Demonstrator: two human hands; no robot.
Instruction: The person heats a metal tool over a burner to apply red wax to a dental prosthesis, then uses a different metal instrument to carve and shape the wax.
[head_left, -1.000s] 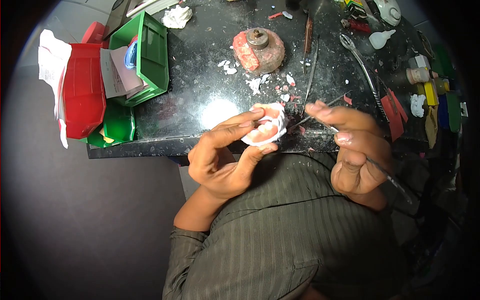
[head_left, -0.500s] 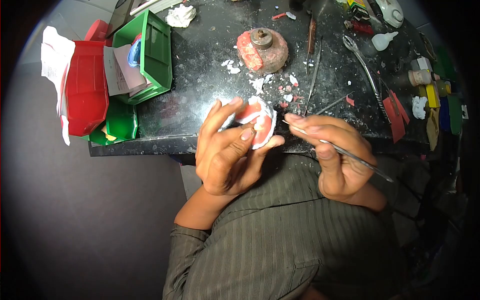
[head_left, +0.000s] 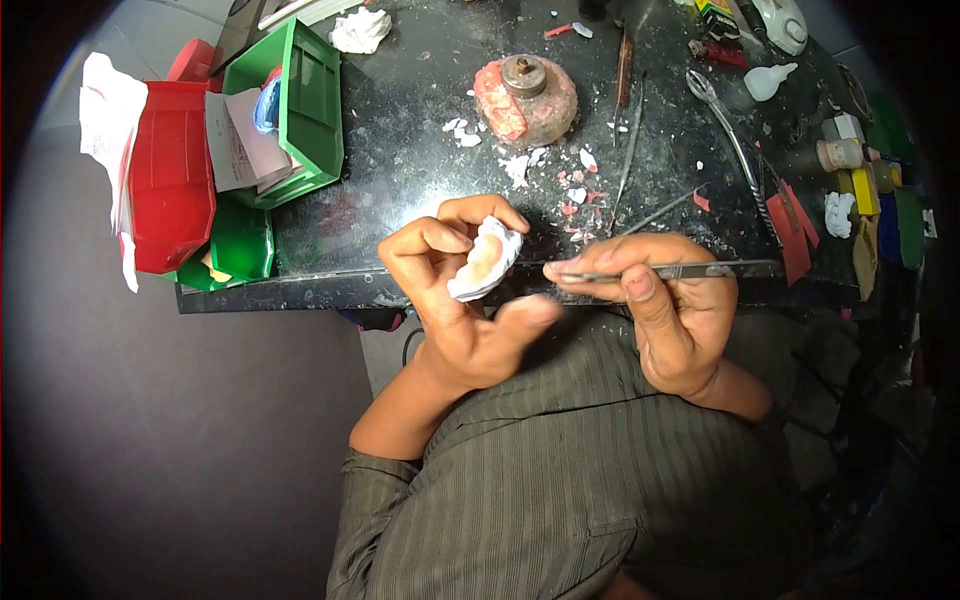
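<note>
My left hand (head_left: 440,300) holds a white plaster dental cast (head_left: 485,262) above the table's front edge. The cast is tilted, with a pale, pinkish hollow showing; its far side is hidden. Curled fingers support it from behind and the left, while the thumb sticks out below it, apart from it. To the right, my right hand (head_left: 670,305) pinches a thin metal carving tool (head_left: 700,269) between thumb and fingers. The tool lies almost level, its shaft reaching out to the right past the hand. A gap separates the right fingertips from the cast.
A round burner (head_left: 527,100) with a metal cap stands at the back, scraps of plaster and pink wax scattered near it. Green (head_left: 310,110) and red bins (head_left: 175,175) are at left. Metal tools, pink wax sheets (head_left: 793,235) and small bottles (head_left: 838,154) lie right.
My left hand has turned the cast, so its pink wax face no longer shows, and the thumb has come off it. The tool in my right hand has swung from slanted to nearly level.
</note>
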